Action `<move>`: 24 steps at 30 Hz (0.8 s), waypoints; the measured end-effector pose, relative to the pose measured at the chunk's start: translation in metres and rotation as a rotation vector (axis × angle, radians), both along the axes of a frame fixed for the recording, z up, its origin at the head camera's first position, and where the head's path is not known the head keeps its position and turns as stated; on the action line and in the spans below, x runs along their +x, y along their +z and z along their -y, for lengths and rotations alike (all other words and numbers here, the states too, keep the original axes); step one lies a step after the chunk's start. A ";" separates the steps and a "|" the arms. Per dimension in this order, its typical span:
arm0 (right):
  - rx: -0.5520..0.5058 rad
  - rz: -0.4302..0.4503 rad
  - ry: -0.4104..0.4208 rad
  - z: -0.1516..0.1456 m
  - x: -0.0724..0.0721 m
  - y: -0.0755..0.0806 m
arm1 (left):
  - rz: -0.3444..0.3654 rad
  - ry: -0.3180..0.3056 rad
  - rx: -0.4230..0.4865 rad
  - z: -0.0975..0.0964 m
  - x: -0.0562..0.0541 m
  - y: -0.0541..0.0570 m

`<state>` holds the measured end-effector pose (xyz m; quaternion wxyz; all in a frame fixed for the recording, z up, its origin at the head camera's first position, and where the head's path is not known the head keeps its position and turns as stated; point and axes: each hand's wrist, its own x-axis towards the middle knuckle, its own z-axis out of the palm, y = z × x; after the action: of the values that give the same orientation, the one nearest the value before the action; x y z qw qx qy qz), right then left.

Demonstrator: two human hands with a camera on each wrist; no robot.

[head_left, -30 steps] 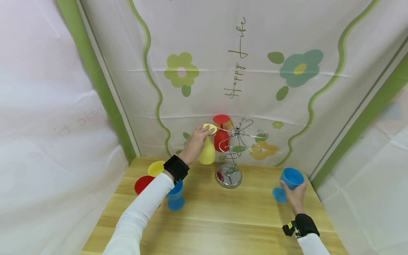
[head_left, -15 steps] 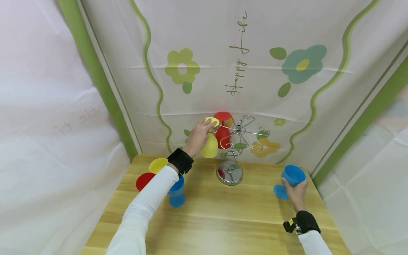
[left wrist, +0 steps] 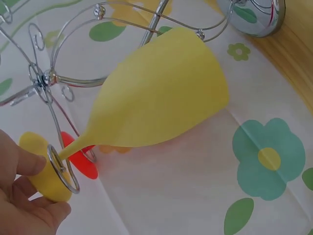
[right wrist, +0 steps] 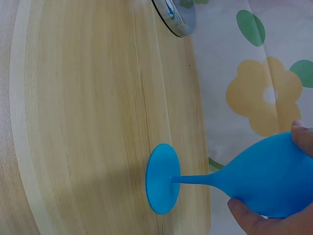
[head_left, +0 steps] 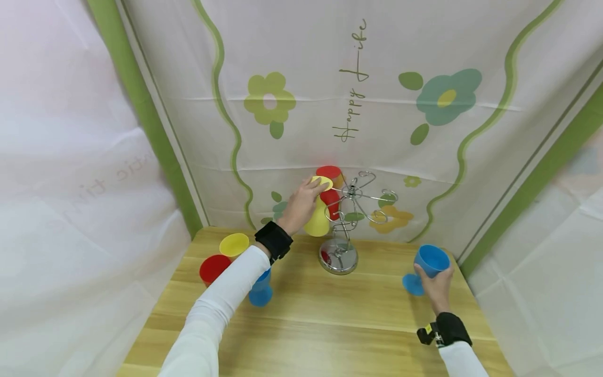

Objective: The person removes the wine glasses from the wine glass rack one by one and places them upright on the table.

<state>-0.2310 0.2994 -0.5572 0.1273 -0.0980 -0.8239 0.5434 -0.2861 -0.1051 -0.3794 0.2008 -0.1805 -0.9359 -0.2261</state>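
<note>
My left hand (head_left: 300,208) pinches the round foot of an upside-down yellow goblet (left wrist: 166,93) at the chrome stemware rack (head_left: 338,257). In the left wrist view, the goblet's stem passes through a wire loop, with the foot above the loop and the bowl hanging below. Just behind it, a red goblet (head_left: 329,172) hangs upside down on the rack, partly hidden by the yellow one. On the right side, my right hand (head_left: 437,291) grips a blue goblet (right wrist: 264,176) around its bowl, rim up and slightly tilted.
On the table's left stand a yellow goblet (head_left: 234,244), a red goblet (head_left: 214,268) and a blue goblet (head_left: 261,296), partly covered by my left arm. The rack's other wire hooks (head_left: 377,196) spread rightward. A printed curtain (head_left: 301,131) rises behind the wooden table (head_left: 325,314).
My left hand has moved rightward with the yellow goblet, bringing its foot closer to the rack's centre. The right hand and its blue goblet stay almost still.
</note>
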 end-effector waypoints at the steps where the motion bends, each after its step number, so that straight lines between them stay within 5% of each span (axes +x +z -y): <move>1: 0.001 0.002 -0.002 0.000 0.000 0.000 | -0.005 -0.007 -0.006 -0.001 0.001 0.000; 12: -0.008 0.000 0.002 0.001 -0.001 -0.001 | -0.013 -0.038 -0.064 -0.008 0.011 0.001; 24: 0.004 0.017 0.009 -0.002 -0.001 -0.002 | 0.018 -0.059 -0.012 0.004 0.030 -0.005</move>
<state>-0.2322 0.3019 -0.5590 0.1182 -0.0987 -0.8265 0.5414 -0.2561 -0.1091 -0.3844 0.1845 -0.2069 -0.9334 -0.2279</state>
